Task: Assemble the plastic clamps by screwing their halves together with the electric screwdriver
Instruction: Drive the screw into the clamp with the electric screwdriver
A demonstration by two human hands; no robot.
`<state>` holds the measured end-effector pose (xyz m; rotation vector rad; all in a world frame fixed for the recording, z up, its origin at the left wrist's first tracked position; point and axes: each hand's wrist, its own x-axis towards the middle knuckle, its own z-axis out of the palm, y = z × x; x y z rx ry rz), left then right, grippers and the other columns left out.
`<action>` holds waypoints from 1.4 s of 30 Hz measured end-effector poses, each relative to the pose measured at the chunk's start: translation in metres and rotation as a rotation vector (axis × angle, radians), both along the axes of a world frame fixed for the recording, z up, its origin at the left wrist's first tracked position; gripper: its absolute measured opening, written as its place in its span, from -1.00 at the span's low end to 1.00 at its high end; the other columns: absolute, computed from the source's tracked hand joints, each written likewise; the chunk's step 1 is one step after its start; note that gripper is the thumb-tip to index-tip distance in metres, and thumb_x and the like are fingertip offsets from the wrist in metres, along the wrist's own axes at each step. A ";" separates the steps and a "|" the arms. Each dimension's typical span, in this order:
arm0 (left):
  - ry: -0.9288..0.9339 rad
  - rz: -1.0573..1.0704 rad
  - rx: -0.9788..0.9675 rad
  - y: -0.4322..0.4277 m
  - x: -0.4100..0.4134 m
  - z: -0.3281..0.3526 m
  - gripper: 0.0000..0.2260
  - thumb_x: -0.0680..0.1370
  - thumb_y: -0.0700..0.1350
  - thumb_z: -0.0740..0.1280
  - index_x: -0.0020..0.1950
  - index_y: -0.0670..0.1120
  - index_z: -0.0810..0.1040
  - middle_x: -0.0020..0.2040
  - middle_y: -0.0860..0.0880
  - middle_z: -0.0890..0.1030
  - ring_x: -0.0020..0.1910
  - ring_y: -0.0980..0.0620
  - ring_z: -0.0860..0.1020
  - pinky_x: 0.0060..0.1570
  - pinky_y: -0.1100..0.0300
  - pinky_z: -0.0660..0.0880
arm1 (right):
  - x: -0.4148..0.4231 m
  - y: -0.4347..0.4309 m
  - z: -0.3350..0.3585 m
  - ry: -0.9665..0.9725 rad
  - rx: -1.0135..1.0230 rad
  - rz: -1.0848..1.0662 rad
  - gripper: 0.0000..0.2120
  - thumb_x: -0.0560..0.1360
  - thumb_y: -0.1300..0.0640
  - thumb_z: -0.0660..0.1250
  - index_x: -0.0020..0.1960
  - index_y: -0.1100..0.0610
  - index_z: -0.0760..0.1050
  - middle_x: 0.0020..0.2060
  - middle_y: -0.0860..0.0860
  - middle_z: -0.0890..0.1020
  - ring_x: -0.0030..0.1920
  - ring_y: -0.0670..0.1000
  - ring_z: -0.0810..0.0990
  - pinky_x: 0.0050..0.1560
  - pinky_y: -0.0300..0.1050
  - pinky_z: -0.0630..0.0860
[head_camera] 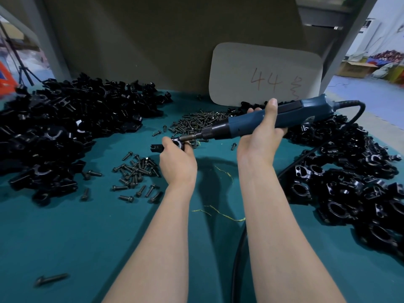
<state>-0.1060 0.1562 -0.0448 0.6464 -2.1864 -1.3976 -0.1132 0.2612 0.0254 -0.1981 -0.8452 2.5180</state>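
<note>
Now in the middle of the screwing step, most likely. Holding one small black clamp [176,142] in the left hand [178,162], fingers curled round it, a little above the green worktop [87,237], about midway between the left and right edges and nearer the far edge. Gripping the blue electric screwdriver [290,115] with the right hand [260,136], fingers and thumb wrapped round the handle.

Pointing the tip to the left and a bit down, straight at the clamp. Seemingly touching it, though too small to make out the screw there. Long and slim, lying slanted: black cord [358,110] end up toward the far right corner, tip end down toward the middle.

Next, probably: line the tip up straight with the screw, hold the clamp still, press the switch, stop once tight. Then over to the pile of done clamps [349,189] by the right edge. Plenty of loose halves [65,127] heaped along the left edge, with screws [137,171] lying between that heap and the hands.
</note>
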 end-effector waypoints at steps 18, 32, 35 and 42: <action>-0.105 -0.062 0.042 -0.008 -0.005 0.001 -0.73 0.62 -0.01 0.22 0.14 -0.19 0.34 -0.01 -0.19 0.62 -0.09 -0.17 0.63 -0.23 0.04 0.51 | 0.008 -0.001 0.003 0.116 0.076 0.136 -0.60 0.58 0.10 0.27 0.37 0.04 0.24 -0.17 0.03 0.53 -0.14 -0.02 0.58 -0.03 -0.17 0.52; -0.222 -0.192 -0.006 -0.012 -0.003 0.008 -0.74 0.60 0.10 0.22 0.04 -0.09 0.36 -0.32 0.01 0.54 -0.43 0.11 0.54 -0.44 0.25 0.37 | 0.013 0.010 0.009 0.258 0.068 0.199 -0.49 0.55 0.19 0.30 0.45 0.18 0.21 -0.18 0.02 0.51 -0.22 -0.04 0.57 0.02 -0.14 0.53; -0.234 -0.209 0.017 -0.013 -0.003 0.009 -0.74 0.60 0.10 0.23 0.04 -0.10 0.40 -0.31 -0.01 0.57 -0.49 0.12 0.50 -0.45 0.24 0.34 | 0.015 0.008 0.013 0.285 0.119 0.219 -0.52 0.54 0.20 0.29 0.42 0.17 0.24 -0.18 0.01 0.52 -0.18 -0.04 0.56 0.02 -0.15 0.53; -0.224 -0.228 0.213 -0.019 -0.007 0.008 -0.73 0.57 0.09 0.29 -0.04 -0.13 0.44 -0.54 0.02 0.50 -0.60 0.07 0.41 -0.47 0.29 0.38 | 0.017 0.018 0.018 0.302 0.087 0.191 -0.58 0.55 0.16 0.28 0.37 0.16 0.28 -0.14 0.03 0.51 -0.18 -0.04 0.58 0.04 -0.17 0.54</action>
